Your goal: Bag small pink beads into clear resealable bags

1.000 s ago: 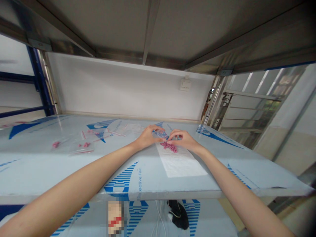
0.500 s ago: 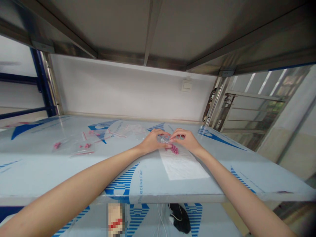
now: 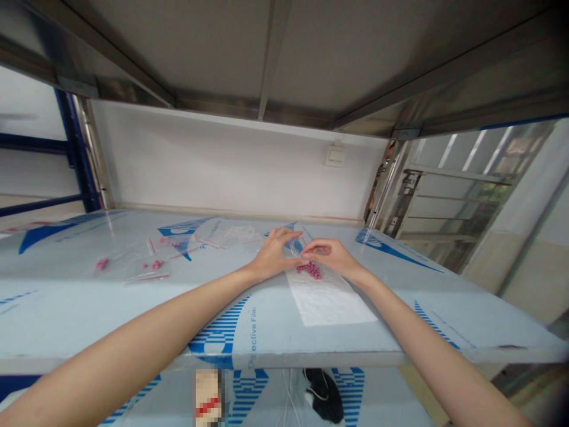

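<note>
In the head view my left hand (image 3: 273, 256) holds a small clear zip bag (image 3: 296, 245) between its thumb and fingers, keeping it upright. My right hand (image 3: 332, 259) has its fingertips pinched together at the bag's right side; whether a bead is in the pinch is hidden. Just below both hands lies a pile of small pink beads (image 3: 313, 272), resting on the far part of a white sheet (image 3: 331, 303). Any contents of the held bag are too small to make out.
To the left lie several clear bags with pink beads, among them a near bag (image 3: 146, 270) and a leftmost one (image 3: 102, 263). Flat clear bags (image 3: 242, 236) lie further back. A metal shelf (image 3: 213, 65) hangs overhead. Below the table edge sits a black item (image 3: 326, 394) with cables.
My right hand has shifted slightly down and its fingers have drawn into a tighter pinch beside the bag. My left hand's fingers and thumb are spread further apart around it.
</note>
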A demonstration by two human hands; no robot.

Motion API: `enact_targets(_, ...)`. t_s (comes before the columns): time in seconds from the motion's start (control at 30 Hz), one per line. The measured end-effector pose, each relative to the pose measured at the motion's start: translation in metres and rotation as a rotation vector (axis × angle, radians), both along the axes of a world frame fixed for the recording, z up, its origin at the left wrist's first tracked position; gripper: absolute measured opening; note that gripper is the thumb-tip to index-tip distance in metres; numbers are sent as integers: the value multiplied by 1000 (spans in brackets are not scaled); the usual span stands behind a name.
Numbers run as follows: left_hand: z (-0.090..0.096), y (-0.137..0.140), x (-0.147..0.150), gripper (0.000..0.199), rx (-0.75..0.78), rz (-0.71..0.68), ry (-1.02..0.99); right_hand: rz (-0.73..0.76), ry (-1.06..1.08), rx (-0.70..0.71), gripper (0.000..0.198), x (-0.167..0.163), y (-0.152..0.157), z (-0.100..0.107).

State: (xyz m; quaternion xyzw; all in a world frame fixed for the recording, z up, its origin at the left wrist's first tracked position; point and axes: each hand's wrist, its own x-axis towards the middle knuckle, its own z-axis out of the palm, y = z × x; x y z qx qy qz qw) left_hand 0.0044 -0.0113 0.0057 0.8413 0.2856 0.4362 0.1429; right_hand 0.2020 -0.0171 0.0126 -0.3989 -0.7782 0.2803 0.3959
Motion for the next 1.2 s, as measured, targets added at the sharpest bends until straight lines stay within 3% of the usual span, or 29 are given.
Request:
enact_targets(0.2,3,4,-4,41,-73,-17,-71,6,116,-67,30,0,-2,5)
enact_targets(0.47,1,17,-5,20,-118,-90,-186,28,91,-88,27,-2,-6,5)
enact_targets(0.6,2,17,-3,13,-102,-32,-231,35,54,-66,25,-1,-5,4)
enact_targets(0.83,4,14,-2,10,-97,43,-277,-12,86,-68,48,1,-2,1)
enact_targets(1.1,1,16,-3,10,-54,159,-203,-21,36,-9,34,2,1,0)
enact_targets(1.2,0,16,-3,10,-16,141,-186,-46,-30,47,32,3,3,-2)
